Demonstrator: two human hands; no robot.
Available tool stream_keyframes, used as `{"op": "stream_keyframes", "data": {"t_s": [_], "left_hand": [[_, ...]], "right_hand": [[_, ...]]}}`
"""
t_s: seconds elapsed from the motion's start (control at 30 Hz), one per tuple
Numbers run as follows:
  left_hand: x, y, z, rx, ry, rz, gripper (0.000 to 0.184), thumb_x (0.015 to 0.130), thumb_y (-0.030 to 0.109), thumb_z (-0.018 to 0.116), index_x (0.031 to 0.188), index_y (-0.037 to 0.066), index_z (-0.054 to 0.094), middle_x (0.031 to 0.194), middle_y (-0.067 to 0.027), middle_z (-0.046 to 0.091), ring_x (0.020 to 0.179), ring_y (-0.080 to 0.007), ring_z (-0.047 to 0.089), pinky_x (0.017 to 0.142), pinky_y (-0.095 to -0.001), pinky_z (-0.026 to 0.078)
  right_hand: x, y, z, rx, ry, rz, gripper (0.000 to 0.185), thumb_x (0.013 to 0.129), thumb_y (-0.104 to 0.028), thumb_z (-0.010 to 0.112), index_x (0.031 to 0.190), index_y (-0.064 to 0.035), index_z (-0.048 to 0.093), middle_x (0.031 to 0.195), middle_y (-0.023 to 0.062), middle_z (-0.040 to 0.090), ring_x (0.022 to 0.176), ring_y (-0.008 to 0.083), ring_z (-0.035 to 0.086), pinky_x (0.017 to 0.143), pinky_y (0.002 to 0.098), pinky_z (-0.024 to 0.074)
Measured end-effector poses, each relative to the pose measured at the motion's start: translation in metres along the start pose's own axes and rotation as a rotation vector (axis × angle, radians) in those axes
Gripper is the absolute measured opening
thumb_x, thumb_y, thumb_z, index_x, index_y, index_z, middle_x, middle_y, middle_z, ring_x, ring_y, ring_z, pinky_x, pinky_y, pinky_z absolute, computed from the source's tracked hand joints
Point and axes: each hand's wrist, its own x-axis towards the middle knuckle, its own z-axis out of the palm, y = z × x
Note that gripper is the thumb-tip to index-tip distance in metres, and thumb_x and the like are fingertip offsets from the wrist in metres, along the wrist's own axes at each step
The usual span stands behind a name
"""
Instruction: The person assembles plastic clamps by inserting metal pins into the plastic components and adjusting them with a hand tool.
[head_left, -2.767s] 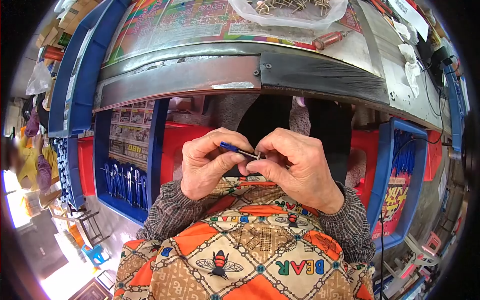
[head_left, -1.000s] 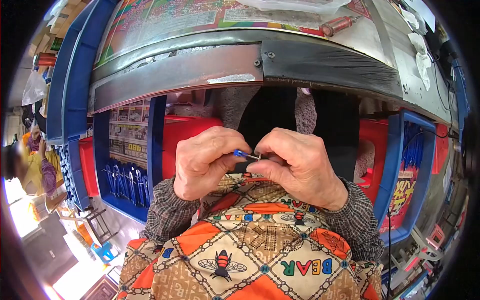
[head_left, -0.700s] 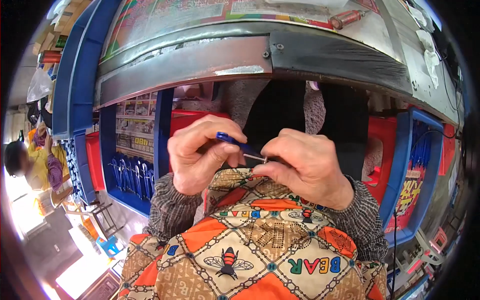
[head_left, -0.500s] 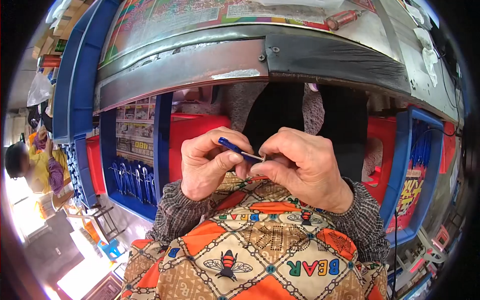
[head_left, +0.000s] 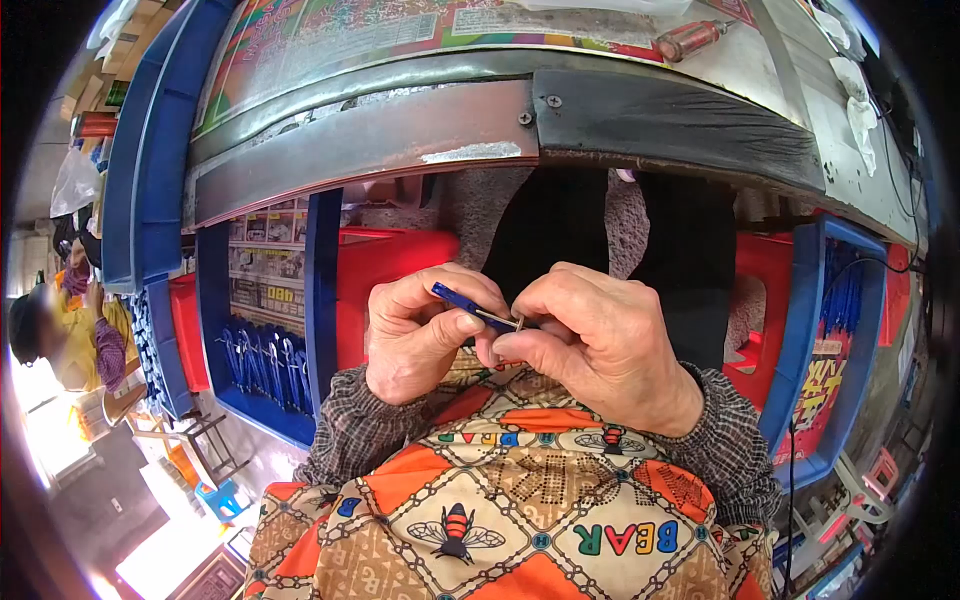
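Observation:
My left hand pinches a small blue tool with a thin metal shaft between thumb and fingers. The blue part slants up to the left, and its metal end points at my right hand. That hand is closed, thumb against forefinger, right at the metal end. A tiny metal piece shows at the fingertips there; its exact kind I cannot make out. Both hands are held above my lap, over the patterned apron.
A workbench edge runs across in front, with a red-handled screwdriver on top. To the left, a blue bin holds several blue tools with metal tips. Another blue bin stands right. Red stools are below. Another person sits far left.
The blue tool has shifted slightly left and lies closer to its metal shaft. My right fingertips have moved a little left, toward my left hand.

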Motion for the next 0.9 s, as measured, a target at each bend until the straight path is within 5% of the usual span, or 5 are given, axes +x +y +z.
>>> {"op": "stream_keyframes", "data": {"t_s": [0.9], "left_hand": [[-0.009,-0.003,-0.009,-0.125,0.085,0.042,0.019,0.086,0.008,0.066,0.098,-0.006,0.063,0.089,-0.0198,0.062,0.062,-0.0183,0.062,0.057,-0.0278,0.053]], "right_hand": [[0.007,0.002,0.011,-0.066,-0.029,-0.096,0.025,0.076,-0.013,0.073,0.076,-0.0016,0.051,0.065,0.0109,0.047,0.053,0.0244,0.051,0.046,0.0348,0.0404]]}}
